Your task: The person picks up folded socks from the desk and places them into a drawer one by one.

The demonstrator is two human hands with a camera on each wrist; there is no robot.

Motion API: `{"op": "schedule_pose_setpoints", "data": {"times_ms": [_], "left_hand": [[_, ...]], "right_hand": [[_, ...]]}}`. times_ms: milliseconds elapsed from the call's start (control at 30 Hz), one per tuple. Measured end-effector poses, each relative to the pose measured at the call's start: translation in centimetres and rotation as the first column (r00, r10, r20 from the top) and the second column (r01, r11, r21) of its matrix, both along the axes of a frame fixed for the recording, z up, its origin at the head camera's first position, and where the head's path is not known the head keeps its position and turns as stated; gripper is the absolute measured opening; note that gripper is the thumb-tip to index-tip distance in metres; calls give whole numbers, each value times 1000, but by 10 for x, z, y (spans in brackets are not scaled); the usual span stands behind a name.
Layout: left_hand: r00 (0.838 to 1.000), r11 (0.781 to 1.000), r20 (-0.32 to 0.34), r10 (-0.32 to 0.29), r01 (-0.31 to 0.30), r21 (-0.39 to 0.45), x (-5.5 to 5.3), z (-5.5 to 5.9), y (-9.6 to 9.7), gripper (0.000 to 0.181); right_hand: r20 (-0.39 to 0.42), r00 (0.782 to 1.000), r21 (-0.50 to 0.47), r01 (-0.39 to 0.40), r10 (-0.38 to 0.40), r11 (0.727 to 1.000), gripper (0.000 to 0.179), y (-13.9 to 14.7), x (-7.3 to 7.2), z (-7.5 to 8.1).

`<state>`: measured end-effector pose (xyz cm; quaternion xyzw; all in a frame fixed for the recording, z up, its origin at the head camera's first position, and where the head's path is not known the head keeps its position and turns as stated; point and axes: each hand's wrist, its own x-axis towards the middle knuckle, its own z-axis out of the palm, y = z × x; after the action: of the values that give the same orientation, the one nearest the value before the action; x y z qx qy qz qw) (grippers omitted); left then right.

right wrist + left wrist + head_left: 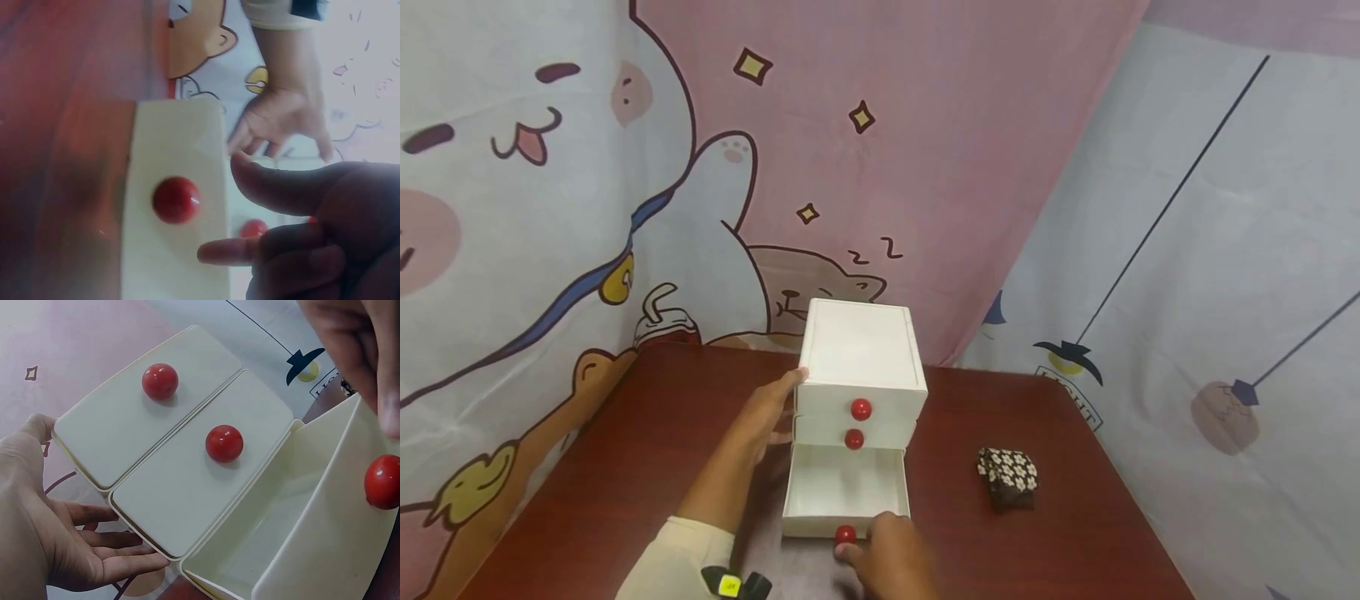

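A small white drawer unit (863,342) with round red knobs stands on the table, its bottom drawer (846,482) pulled out with nothing inside. My left hand (769,408) steadies the unit's left side; in the left wrist view its fingers (134,567) lie along that side and the thumb is at the top edge. At the bottom drawer's front is my right hand (895,554), close to the red knob (176,200). The right wrist view has its thumb and one finger extended and apart, with the knob beyond their tips; the other fingers are bent.
To the right of the unit, a small black pouch with a white flower pattern (1009,477) lies on the dark red-brown table (970,417). Behind the table hangs a printed cloth (955,167) with cartoon animals. Two upper drawers (194,462) are closed.
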<state>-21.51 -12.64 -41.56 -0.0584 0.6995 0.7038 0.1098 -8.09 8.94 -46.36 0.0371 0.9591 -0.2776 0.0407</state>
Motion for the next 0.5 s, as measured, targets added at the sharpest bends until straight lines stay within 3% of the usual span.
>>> {"op": "schedule_pose_setpoints", "data": {"times_ms": [133, 300, 500], "left_hand": [[1000, 1000, -8, -5, 5, 0, 0, 1, -1, 81], [1000, 1000, -12, 6, -7, -5, -2, 0, -1, 79], [1000, 1000, -7, 6, -6, -10, -2, -2, 0, 78]], "right_hand": [[-1, 1000, -26, -24, 24, 999, 34, 12, -1, 11], [-98, 995, -28, -36, 34, 999, 29, 29, -4, 17], [-173, 985, 16, 17, -14, 1000, 33, 50, -8, 18]]}}
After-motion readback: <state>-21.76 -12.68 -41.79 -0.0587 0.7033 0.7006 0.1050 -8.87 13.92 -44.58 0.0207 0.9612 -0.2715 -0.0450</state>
